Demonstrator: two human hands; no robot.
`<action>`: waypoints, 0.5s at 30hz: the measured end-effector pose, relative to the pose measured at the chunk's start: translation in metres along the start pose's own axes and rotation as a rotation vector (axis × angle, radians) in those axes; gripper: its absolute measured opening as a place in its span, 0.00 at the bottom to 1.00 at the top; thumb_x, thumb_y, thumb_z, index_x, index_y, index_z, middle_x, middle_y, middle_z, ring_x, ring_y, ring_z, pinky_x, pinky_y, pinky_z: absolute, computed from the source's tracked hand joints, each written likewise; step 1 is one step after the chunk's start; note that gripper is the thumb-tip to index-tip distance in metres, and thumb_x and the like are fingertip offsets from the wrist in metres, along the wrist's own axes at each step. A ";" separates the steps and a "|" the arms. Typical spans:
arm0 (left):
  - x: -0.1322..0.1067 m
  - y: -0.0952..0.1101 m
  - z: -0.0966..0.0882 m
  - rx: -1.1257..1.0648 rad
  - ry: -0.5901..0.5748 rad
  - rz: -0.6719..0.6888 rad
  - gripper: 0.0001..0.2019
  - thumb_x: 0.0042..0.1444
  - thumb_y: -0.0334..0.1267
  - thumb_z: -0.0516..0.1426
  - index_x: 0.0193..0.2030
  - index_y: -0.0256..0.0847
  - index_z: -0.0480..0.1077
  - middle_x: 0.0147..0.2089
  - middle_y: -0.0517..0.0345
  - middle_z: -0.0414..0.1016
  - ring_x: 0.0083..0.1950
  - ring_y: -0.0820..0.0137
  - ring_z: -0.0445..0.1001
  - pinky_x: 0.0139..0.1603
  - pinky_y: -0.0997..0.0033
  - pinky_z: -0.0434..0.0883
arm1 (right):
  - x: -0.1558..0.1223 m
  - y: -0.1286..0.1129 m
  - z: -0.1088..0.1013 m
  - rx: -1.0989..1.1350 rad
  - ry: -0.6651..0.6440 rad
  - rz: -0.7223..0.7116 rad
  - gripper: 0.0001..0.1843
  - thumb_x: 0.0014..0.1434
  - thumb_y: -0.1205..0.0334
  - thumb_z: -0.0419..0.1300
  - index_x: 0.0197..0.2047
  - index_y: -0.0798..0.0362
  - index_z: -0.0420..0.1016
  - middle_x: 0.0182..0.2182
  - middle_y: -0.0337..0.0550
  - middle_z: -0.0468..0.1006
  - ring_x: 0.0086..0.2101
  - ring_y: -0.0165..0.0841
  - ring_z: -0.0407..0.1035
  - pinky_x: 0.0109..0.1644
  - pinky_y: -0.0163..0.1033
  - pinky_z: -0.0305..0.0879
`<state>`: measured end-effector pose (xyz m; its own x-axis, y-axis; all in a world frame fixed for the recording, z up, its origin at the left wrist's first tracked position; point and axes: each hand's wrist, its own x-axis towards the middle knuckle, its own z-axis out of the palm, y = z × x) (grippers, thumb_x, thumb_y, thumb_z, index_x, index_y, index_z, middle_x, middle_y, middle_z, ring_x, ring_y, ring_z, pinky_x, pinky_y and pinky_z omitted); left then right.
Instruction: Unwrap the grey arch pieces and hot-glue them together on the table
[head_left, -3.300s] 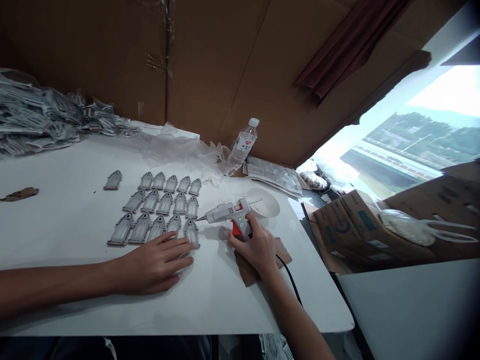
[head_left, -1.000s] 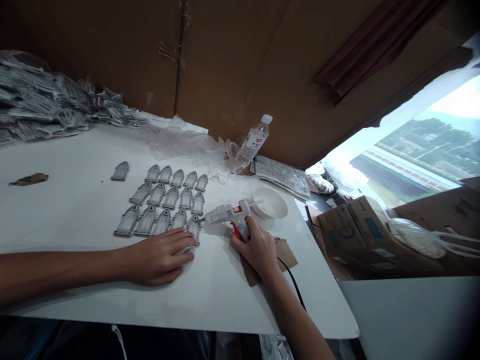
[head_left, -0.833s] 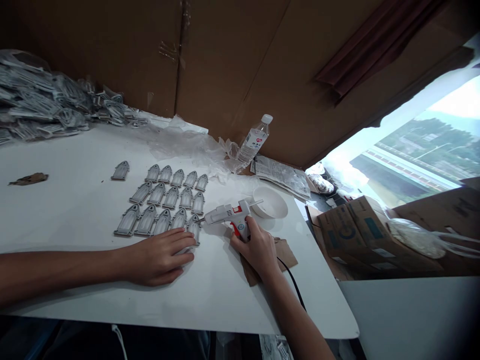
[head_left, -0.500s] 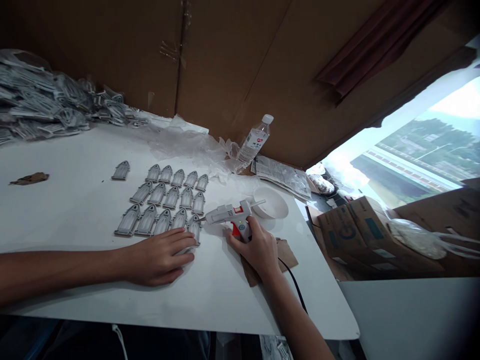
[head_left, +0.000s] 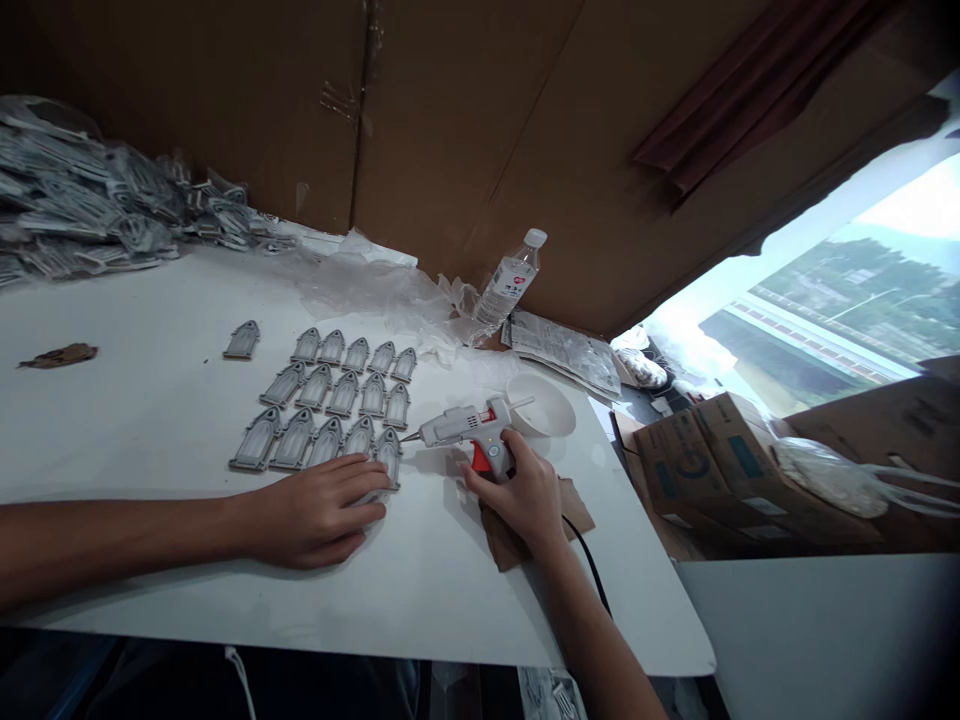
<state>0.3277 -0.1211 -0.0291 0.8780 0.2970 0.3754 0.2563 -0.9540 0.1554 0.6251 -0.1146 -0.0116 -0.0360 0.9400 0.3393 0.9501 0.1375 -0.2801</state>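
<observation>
My right hand grips the handle of a white glue gun with a red trigger, its nozzle pointing left at the nearest grey arch-shaped piece. My left hand lies flat on the white table, fingers stretched out, fingertips touching the near end of that piece. Several more grey arch-shaped pieces lie in three rows just beyond my left hand. A single piece sits apart to the left.
A white bowl stands behind the glue gun. A water bottle, crumpled clear plastic and a heap of bagged grey pieces line the cardboard wall. Brown cardboard scrap lies under my right wrist. Cardboard boxes sit right of the table.
The glue gun has shifted slightly to the right and back with my right hand. My left hand has stayed flat by the nearest piece.
</observation>
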 end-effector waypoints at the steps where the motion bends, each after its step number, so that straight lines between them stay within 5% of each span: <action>1: 0.000 0.000 0.000 0.017 0.030 -0.002 0.11 0.60 0.30 0.52 0.49 0.34 0.67 0.56 0.40 0.68 0.60 0.55 0.65 0.61 0.51 0.64 | 0.001 0.000 -0.001 0.030 -0.003 0.026 0.26 0.47 0.40 0.60 0.40 0.53 0.66 0.22 0.37 0.70 0.22 0.31 0.63 0.26 0.34 0.55; 15: -0.004 -0.002 0.007 0.094 0.142 -0.117 0.12 0.59 0.32 0.54 0.49 0.35 0.70 0.49 0.48 0.76 0.56 0.59 0.70 0.63 0.50 0.61 | 0.003 -0.003 -0.005 0.176 -0.026 0.094 0.25 0.44 0.42 0.62 0.38 0.52 0.67 0.24 0.37 0.71 0.23 0.30 0.61 0.29 0.36 0.59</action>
<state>0.3268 -0.1210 -0.0375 0.7759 0.4021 0.4860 0.3953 -0.9104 0.1223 0.6234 -0.1137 -0.0054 0.0405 0.9588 0.2812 0.8809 0.0986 -0.4629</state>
